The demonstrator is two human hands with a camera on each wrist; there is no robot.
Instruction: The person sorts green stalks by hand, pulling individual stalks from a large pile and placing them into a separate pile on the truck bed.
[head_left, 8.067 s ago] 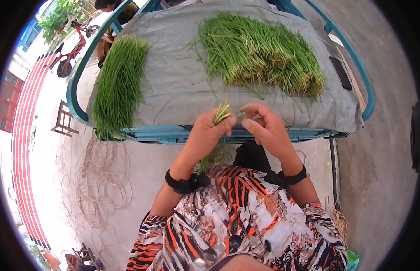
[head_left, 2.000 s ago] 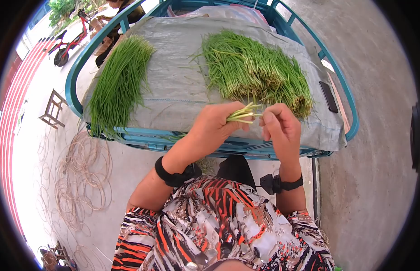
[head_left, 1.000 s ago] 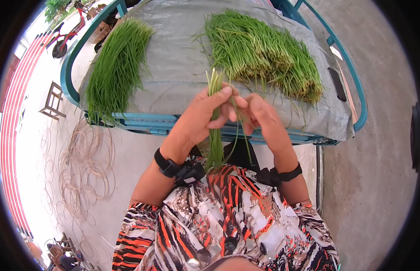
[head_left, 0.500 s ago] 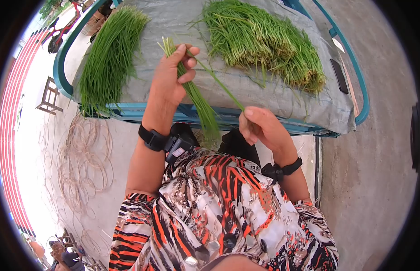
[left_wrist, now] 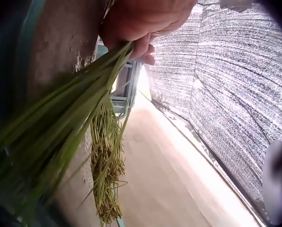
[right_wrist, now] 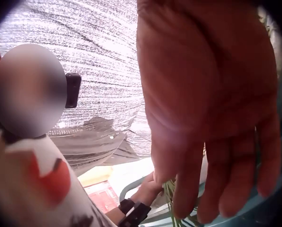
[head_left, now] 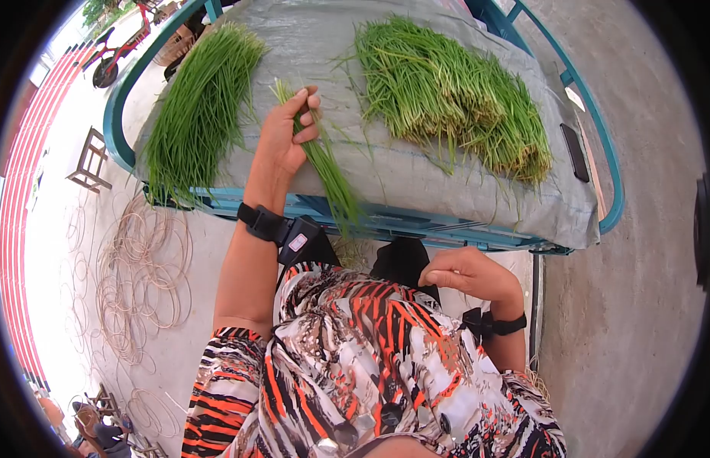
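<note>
In the head view the left hand (head_left: 282,141) grips a thin bunch of green stalks (head_left: 330,179) near its pale ends, over the front of the grey sheet. The green tips hang down toward the person's lap. The left wrist view shows that hand (left_wrist: 148,21) with the stalks (left_wrist: 70,113) fanning out below it. The right hand (head_left: 477,276) is low in front of the torso, away from the bunch. Seen in the right wrist view, the right hand (right_wrist: 207,104) has its fingers extended and no stalk visible in it.
A long green pile (head_left: 206,107) lies at the sheet's left, a broader pile (head_left: 446,91) at its right. A dark, flat phone-like object (head_left: 575,151) is beyond that. Teal rails (head_left: 616,183) border the grey sheet (head_left: 305,46). A stool (head_left: 88,160) and wire-like coils (head_left: 141,267) are on the left.
The right hand has let go of the long strand it was pulling from the bunch and moved down toward the torso. The left hand has kept its grip, moving away from the right hand.
</note>
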